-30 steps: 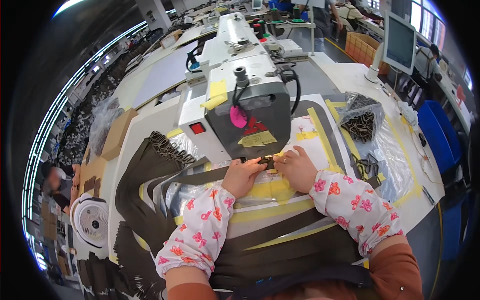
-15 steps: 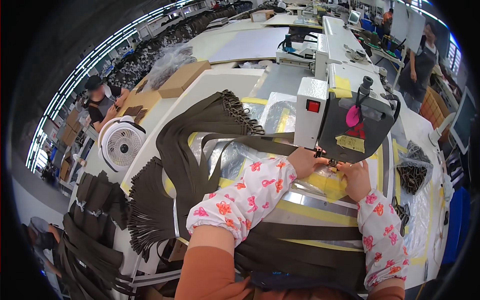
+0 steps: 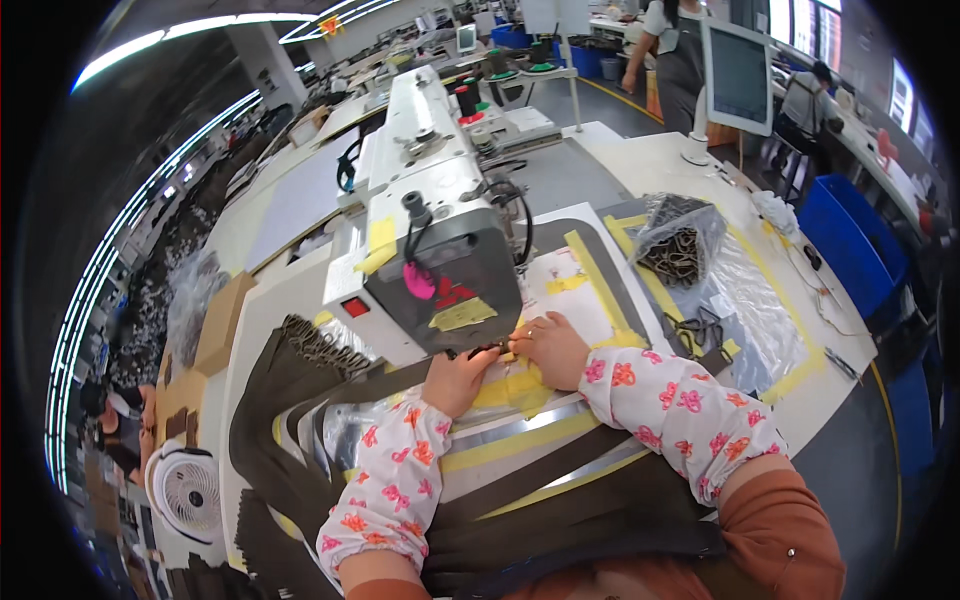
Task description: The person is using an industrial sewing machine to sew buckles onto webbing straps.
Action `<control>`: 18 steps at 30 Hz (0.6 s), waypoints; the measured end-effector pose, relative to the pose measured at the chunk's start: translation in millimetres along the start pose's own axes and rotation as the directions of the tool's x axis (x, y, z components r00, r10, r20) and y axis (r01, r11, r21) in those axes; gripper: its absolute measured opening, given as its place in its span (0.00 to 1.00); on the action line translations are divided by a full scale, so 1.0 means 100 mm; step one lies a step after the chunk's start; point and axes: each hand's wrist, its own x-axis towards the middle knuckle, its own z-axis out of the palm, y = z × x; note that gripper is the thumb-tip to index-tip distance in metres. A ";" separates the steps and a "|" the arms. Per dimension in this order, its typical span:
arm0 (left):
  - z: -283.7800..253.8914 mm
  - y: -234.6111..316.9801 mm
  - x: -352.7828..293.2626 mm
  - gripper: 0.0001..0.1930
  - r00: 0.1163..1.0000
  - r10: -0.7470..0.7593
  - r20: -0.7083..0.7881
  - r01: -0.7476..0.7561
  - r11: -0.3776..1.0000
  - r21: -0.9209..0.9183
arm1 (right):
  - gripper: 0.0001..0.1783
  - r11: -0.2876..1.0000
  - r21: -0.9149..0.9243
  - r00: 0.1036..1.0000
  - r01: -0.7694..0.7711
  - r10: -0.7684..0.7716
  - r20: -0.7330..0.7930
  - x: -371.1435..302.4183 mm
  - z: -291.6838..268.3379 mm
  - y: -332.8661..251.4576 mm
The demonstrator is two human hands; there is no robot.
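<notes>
Both hands meet under the head of a white and dark grey industrial sewing machine (image 3: pixel 440 270), close to its needle area. My left hand (image 3: pixel 458 382) is closed on a dark olive webbing strap (image 3: pixel 395 381), which runs in from the left. Opposite it, my right hand (image 3: pixel 550 350) has its fingers bent together by the strap's end; what they pinch is too small and covered to make out. Yellow tape (image 3: pixel 520 392) covers the work plate just below the fingers. Another dark strap (image 3: pixel 540 468) crosses in front of me, above dark fabric on my lap.
On the left lies a bundle of straps (image 3: pixel 270 400) with metal hooks (image 3: pixel 325 342). Right of the machine are a plastic bag of metal hooks (image 3: pixel 675 245) and several loose hooks (image 3: pixel 705 328). A white fan (image 3: pixel 190 495), a monitor (image 3: pixel 738 75) and a blue bin (image 3: pixel 850 240) stand around. Other people work farther off.
My view has swung to the right, so the machine appears farther left and more of the right side shows. Both hands stay at the needle area, with the strap still in the left.
</notes>
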 end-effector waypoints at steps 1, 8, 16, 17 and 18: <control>0.02 0.03 -0.03 0.09 0.998 0.057 -0.003 -0.057 0.998 -0.031 | 0.16 0.999 -0.027 1.000 0.026 -0.027 -0.004 -0.05 0.02 0.01; -0.15 0.12 0.10 0.07 0.926 0.374 0.045 -0.371 0.927 -0.058 | 0.14 0.999 -0.012 0.997 0.047 -0.046 0.065 -0.19 -0.07 -0.10; -0.13 0.08 0.09 0.05 0.951 0.309 0.015 -0.308 0.949 -0.067 | 0.15 0.999 0.010 0.998 0.048 -0.048 0.038 -0.11 -0.05 -0.12; -0.12 0.09 0.09 0.05 0.946 0.323 0.010 -0.321 0.944 -0.077 | 0.15 0.999 0.000 0.999 0.033 -0.033 0.039 -0.11 -0.07 -0.11; -0.12 0.11 0.09 0.05 0.949 0.314 0.008 -0.313 0.946 -0.083 | 0.15 0.999 -0.018 0.995 0.037 -0.035 0.088 -0.11 -0.10 -0.10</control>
